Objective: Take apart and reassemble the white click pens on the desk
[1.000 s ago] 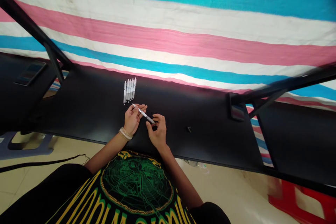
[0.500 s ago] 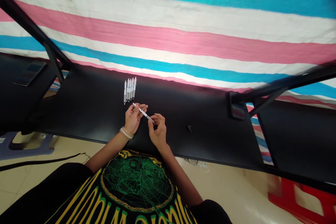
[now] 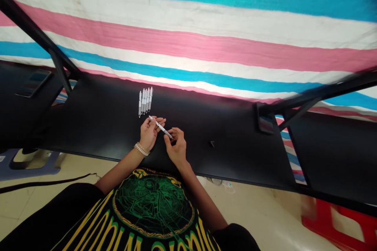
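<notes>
A white and grey pen (image 3: 160, 126) slants down to the right between my two hands. My left hand (image 3: 149, 131) has its thumb pressed on the pen's upper end, the other fingers stretched out beneath. At the pen's lower tip, the thumb and fingers of my right hand (image 3: 177, 147) close round it; the very tip is partly hidden. Just beyond my left hand, several similar white pens (image 3: 145, 101) lie side by side in a row, tips toward me. Small black pieces (image 3: 212, 144), too small to name, lie to the right of my right hand.
The black table (image 3: 232, 125) runs across the view, with a striped cloth (image 3: 188, 39) behind it. A phone-like dark slab (image 3: 266, 122) lies at the right frame post, another (image 3: 33, 83) at far left. Below are a red stool (image 3: 338, 219) and a grey-blue stool (image 3: 35, 164).
My right thumb has shifted slightly left along the pen's lower end, and the fingers there have turned a little. My left hand and the row of pens look unchanged.
</notes>
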A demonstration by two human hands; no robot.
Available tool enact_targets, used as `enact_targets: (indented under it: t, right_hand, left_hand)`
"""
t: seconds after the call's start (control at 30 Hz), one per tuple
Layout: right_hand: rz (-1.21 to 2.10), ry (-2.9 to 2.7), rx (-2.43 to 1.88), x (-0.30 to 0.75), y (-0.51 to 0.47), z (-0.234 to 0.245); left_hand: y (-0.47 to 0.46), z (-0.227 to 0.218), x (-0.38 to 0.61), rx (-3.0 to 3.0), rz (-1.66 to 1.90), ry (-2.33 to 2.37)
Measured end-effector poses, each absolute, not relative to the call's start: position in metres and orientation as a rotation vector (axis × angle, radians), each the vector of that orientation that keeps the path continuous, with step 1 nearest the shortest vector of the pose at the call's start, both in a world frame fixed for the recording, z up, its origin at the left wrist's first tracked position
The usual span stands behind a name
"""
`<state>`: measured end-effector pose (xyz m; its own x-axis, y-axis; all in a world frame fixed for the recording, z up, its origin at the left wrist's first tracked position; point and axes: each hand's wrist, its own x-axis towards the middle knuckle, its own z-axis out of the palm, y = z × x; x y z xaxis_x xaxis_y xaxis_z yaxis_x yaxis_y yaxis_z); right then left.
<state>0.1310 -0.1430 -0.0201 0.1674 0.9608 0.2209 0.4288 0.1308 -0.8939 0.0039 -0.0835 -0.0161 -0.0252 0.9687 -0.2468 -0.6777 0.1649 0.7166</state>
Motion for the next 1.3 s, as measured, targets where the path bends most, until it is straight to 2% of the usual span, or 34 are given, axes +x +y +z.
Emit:
enact_targets:
  t: [0.13,0.3,0.47,0.73,1.3]
  right_hand:
    - [0.785,-1.464,-1.444,0.132,-0.144,-0.018]
    - [0.709,-1.459,-1.463,0.132,-0.142,-0.020]
    - [0.838,-1.496,-1.435,0.133,-0.141,-0.021]
    - [0.891,-1.336,-1.456,0.136,-0.138,-0.022]
    - [0.858,-1.392,-1.458,0.134,-0.136,-0.022]
  left_hand:
    - [-0.084,-0.015,0.004,0.446,1.361,0.844]
    - [-0.084,-0.014,0.005,0.424,1.353,0.842]
    - [-0.082,-0.009,0.002,0.364,1.342,0.799]
    - [-0.085,0.006,-0.041,0.056,1.052,0.632]
    - [-0.061,0.032,-0.095,0.182,1.223,0.663]
